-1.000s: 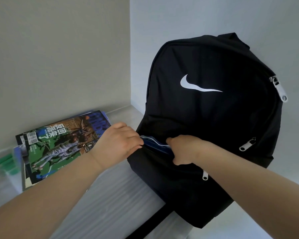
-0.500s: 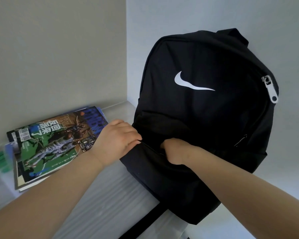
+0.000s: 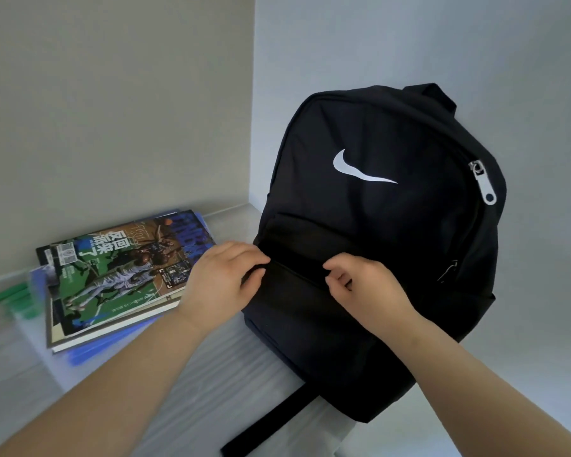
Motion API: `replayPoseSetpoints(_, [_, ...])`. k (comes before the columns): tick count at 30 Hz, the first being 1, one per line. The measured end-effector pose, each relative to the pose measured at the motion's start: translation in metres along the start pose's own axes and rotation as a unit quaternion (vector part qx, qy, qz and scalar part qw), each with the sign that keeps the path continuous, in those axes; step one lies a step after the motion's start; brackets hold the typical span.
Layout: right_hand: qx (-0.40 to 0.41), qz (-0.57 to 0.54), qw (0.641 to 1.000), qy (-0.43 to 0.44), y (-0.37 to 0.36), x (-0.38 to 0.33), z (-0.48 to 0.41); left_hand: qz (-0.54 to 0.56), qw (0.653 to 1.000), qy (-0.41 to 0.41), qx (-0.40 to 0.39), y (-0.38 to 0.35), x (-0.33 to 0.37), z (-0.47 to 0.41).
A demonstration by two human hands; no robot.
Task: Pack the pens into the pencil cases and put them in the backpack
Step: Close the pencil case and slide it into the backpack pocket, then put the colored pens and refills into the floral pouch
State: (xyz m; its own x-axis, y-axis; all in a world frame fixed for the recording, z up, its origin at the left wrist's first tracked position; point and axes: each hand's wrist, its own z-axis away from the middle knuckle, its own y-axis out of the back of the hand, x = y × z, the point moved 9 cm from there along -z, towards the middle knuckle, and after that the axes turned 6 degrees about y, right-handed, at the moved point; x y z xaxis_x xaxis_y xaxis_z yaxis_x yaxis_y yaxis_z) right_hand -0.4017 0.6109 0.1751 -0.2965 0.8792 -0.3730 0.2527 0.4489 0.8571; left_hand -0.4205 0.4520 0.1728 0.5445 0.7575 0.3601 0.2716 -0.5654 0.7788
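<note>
Head view: both hands at backpack front pocket

Backpack (image 3: 376,225) stands upright at the right of the bench (image 3: 211,374), back against the wall, logo side facing the camera. The front pocket (image 3: 297,311) seam runs slantwise between the two hands. Left hand (image 3: 225,278) reaches in from lower left, knuckles up. Its grip is closed, thumb below and fingers above, pinching the fabric at the seam's left end. Right hand (image 3: 363,288) reaches in from lower right, fingers curled. Its grip closes fingertip to thumb on the seam, and what it pinches is hidden. Magazines (image 3: 112,275) lie stacked beside the left hand.
</note>
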Motion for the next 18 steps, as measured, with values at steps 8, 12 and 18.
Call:
replayPoseSetpoints(8, [0.074, -0.076, 0.991, 0.076, -0.007, -0.053, 0.012, 0.099, 0.951, 0.277, 0.099, 0.072, -0.076, 0.15])
replayPoseSetpoints(12, [0.015, -0.125, 0.987, 0.096, -0.045, -0.096, 0.025, 0.088, 0.909, 0.397, 0.093, 0.103, -0.109, 0.241])
replayPoseSetpoints(18, [-0.082, -0.168, 0.967, 0.175, -0.126, -0.222, 0.064, 0.012, 0.822, 0.541, 0.178, 0.173, -0.149, 0.392])
